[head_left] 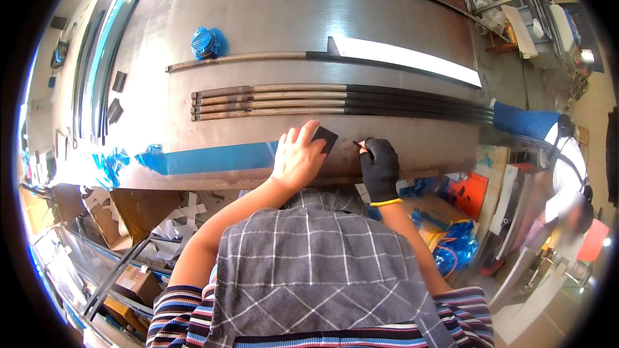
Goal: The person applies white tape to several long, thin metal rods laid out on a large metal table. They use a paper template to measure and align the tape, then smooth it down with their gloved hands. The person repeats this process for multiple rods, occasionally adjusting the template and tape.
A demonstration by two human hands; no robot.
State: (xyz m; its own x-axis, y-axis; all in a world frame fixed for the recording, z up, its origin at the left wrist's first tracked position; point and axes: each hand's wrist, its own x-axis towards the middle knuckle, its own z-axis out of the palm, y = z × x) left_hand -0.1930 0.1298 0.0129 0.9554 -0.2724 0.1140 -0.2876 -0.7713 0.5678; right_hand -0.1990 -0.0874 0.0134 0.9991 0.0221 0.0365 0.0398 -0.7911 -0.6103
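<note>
Surface: a metal bench (258, 19), glossy under bright light, with boxes (137, 283) and scraps below its near edge. A person (570, 161) is at the right. Four rods (277, 104) lie side by side across the bench; a white strip (406, 59) lies beyond them.

Edges: a blue strip (222, 158) runs along the near edge, leftward from my left hand (298, 158); a band of bench separates it from the rods.

Hands: my left, bare, grips a dark plate (328, 140) between thumb and fingers, near mid-bench. My right (380, 164), gloved, pinches a small stick (356, 144), mostly hidden, just right of the plate.
</note>
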